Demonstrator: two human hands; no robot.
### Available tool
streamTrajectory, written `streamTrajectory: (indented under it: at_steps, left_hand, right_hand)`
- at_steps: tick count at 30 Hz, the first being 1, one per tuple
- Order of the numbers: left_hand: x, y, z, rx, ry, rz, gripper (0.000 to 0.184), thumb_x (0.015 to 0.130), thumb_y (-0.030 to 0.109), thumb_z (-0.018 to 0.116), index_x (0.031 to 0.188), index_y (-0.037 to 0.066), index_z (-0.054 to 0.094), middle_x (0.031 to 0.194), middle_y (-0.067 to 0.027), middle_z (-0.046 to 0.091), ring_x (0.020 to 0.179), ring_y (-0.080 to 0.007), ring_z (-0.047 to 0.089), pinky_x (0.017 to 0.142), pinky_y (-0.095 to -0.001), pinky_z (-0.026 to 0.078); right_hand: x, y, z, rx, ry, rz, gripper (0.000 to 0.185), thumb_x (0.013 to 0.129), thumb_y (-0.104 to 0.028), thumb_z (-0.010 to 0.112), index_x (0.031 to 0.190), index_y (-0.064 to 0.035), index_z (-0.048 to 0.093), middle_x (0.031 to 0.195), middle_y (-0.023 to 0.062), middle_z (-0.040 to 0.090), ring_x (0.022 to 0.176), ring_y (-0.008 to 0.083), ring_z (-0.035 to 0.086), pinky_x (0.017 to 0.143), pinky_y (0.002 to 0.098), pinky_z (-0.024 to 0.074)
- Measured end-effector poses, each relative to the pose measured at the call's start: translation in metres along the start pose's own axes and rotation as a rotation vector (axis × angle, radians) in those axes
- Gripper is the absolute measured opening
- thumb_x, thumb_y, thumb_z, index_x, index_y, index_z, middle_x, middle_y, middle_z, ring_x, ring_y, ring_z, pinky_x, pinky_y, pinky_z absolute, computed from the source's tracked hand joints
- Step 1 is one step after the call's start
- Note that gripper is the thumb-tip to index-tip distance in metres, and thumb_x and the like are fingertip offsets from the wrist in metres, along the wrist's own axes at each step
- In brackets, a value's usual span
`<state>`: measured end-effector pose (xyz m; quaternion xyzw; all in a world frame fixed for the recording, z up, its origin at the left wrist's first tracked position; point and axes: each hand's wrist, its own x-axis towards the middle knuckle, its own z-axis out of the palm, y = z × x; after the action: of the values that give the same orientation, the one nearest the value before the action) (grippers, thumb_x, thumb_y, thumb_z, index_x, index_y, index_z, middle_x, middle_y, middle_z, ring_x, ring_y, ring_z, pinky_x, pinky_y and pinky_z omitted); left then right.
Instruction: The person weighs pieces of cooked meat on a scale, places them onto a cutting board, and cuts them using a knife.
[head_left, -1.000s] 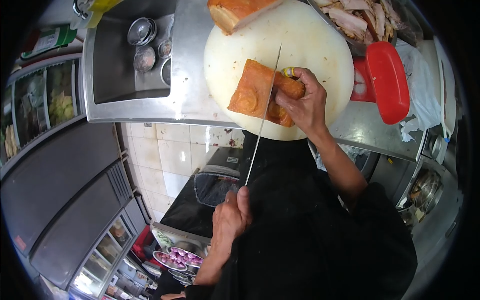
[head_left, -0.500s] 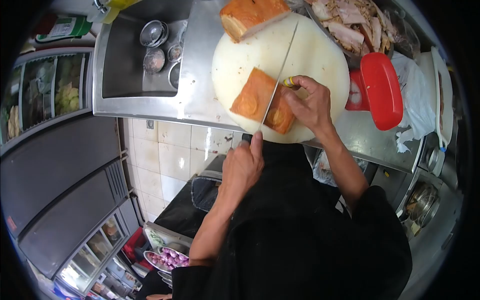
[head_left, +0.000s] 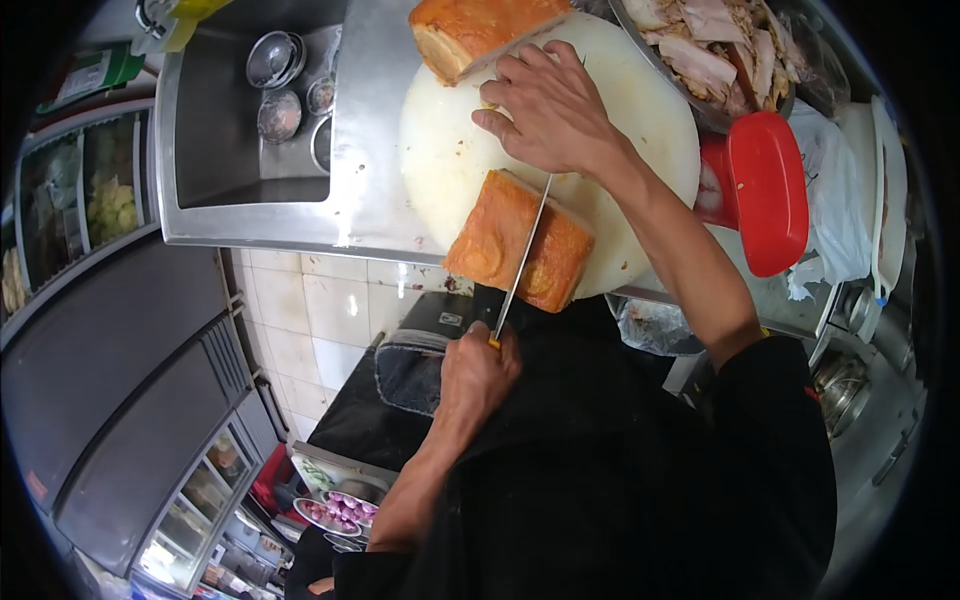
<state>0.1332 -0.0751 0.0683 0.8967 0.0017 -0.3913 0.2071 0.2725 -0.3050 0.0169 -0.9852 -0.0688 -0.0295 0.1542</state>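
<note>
My left hand (head_left: 480,370) grips a long knife (head_left: 526,245) by its handle near the front edge of the board. The blade lies across a slab of orange-brown roasted meat with crisp skin (head_left: 495,232), pointing away from me. My right hand (head_left: 550,108) is over the round white chopping board (head_left: 440,150), fingers apart, and hides the far part of the blade. I see nothing held in it. Just beyond its fingertips rests a larger block of the same meat (head_left: 480,30) at the board's far edge.
A sink (head_left: 250,190) with several small metal bowls is on the left. At the right are a tray of sliced meat (head_left: 715,60), a red scale with a scoop pan (head_left: 768,190) and a white plastic bag (head_left: 835,200). A black bin (head_left: 410,375) stands below the counter.
My right hand has left the meat slab and moved away from me toward the larger block, fingers opening. My left hand has drawn the knife back toward me, its blade still across the slab.
</note>
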Motion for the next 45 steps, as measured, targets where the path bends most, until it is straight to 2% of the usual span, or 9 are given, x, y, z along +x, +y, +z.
streamTrajectory:
  at_steps: [4, 10, 13, 24, 27, 30, 33, 36, 45]
  left_hand:
    - [0.005, -0.005, 0.006, 0.031, -0.024, -0.011, 0.038, 0.092, 0.027, 0.060, 0.078, -0.007, 0.059, 0.075, -0.0359, 0.062, 0.080, -0.0525, 0.063, 0.070, -0.0552, 0.052]
    - [0.013, -0.015, 0.014, 0.051, -0.052, -0.001, 0.033, 0.088, 0.025, 0.062, 0.079, -0.007, 0.059, 0.076, -0.0348, 0.063, 0.079, -0.0522, 0.064, 0.072, -0.0562, 0.053]
    - [0.024, -0.016, 0.021, 0.028, -0.072, -0.017, 0.033, 0.087, 0.025, 0.062, 0.078, -0.007, 0.060, 0.076, -0.0348, 0.063, 0.079, -0.0521, 0.064, 0.072, -0.0564, 0.053]
    - [0.030, -0.009, 0.027, 0.096, -0.063, -0.018, 0.032, 0.085, 0.023, 0.062, 0.077, -0.008, 0.062, 0.080, -0.0349, 0.064, 0.081, -0.0516, 0.065, 0.076, -0.0565, 0.053]
    - [0.030, -0.019, 0.032, 0.098, 0.045, 0.094, 0.044, 0.089, 0.033, 0.062, 0.080, -0.010, 0.063, 0.080, -0.0356, 0.064, 0.083, -0.0518, 0.065, 0.077, -0.0560, 0.052]
    - [0.021, -0.005, 0.014, -0.098, -0.048, -0.045, 0.060, 0.097, 0.046, 0.054, 0.083, -0.011, 0.064, 0.082, -0.0375, 0.063, 0.087, -0.0543, 0.063, 0.080, -0.0566, 0.050]
    - [0.014, -0.016, 0.016, -0.202, 0.019, 0.042, 0.071, 0.102, 0.054, 0.040, 0.084, -0.011, 0.065, 0.083, -0.0396, 0.062, 0.091, -0.0572, 0.060, 0.084, -0.0573, 0.047]
    - [0.000, -0.019, 0.011, -0.184, 0.019, 0.036, 0.071, 0.105, 0.050, 0.033, 0.084, -0.010, 0.066, 0.086, -0.0408, 0.061, 0.094, -0.0586, 0.058, 0.088, -0.0582, 0.045]
    - [0.022, 0.003, 0.015, -0.036, 0.073, 0.006, 0.072, 0.105, 0.049, 0.034, 0.086, -0.012, 0.069, 0.087, -0.0416, 0.061, 0.095, -0.0573, 0.060, 0.089, -0.0578, 0.047]
  right_hand:
    - [-0.001, 0.005, 0.009, -0.001, 0.100, -0.027, 0.027, 0.094, -0.034, 0.059, 0.100, -0.0100, 0.071, 0.099, 0.0060, 0.059, 0.105, 0.0238, 0.052, 0.107, 0.0466, 0.0287]
    - [-0.008, 0.012, 0.025, 0.082, -0.012, 0.053, 0.030, 0.091, -0.033, 0.059, 0.109, -0.0113, 0.067, 0.102, 0.0086, 0.058, 0.107, 0.0242, 0.051, 0.109, 0.0497, 0.0245]
    - [-0.005, 0.013, 0.038, 0.111, 0.145, 0.014, 0.033, 0.091, -0.034, 0.059, 0.115, -0.0117, 0.063, 0.102, 0.0086, 0.055, 0.106, 0.0245, 0.049, 0.109, 0.0506, 0.0233]
    - [-0.006, 0.029, 0.062, 0.123, 0.231, -0.037, 0.034, 0.093, -0.036, 0.059, 0.118, -0.0130, 0.061, 0.118, 0.0066, 0.053, 0.116, 0.0246, 0.045, 0.112, 0.0521, 0.0223]
    - [-0.008, 0.031, 0.063, 0.138, 0.246, -0.053, 0.035, 0.093, -0.036, 0.059, 0.119, -0.0123, 0.062, 0.119, 0.0071, 0.054, 0.117, 0.0253, 0.046, 0.111, 0.0512, 0.0241]
    - [-0.002, 0.033, 0.063, 0.188, 0.291, -0.067, 0.035, 0.093, -0.036, 0.060, 0.117, -0.0108, 0.063, 0.118, 0.0079, 0.056, 0.117, 0.0261, 0.046, 0.109, 0.0490, 0.0273]
    - [0.000, 0.032, 0.056, 0.247, 0.350, -0.072, 0.036, 0.093, -0.037, 0.061, 0.117, -0.0096, 0.064, 0.116, 0.0081, 0.058, 0.116, 0.0262, 0.047, 0.107, 0.0471, 0.0308]
    - [-0.003, 0.030, 0.050, 0.287, 0.337, -0.069, 0.037, 0.093, -0.036, 0.062, 0.116, -0.0087, 0.064, 0.119, 0.0092, 0.058, 0.120, 0.0272, 0.046, 0.106, 0.0472, 0.0320]
    - [-0.012, 0.022, 0.061, 0.139, 0.394, -0.068, 0.039, 0.095, -0.035, 0.059, 0.122, -0.0064, 0.061, 0.138, 0.0158, 0.042, 0.137, 0.0366, 0.029, 0.113, 0.0521, 0.0262]
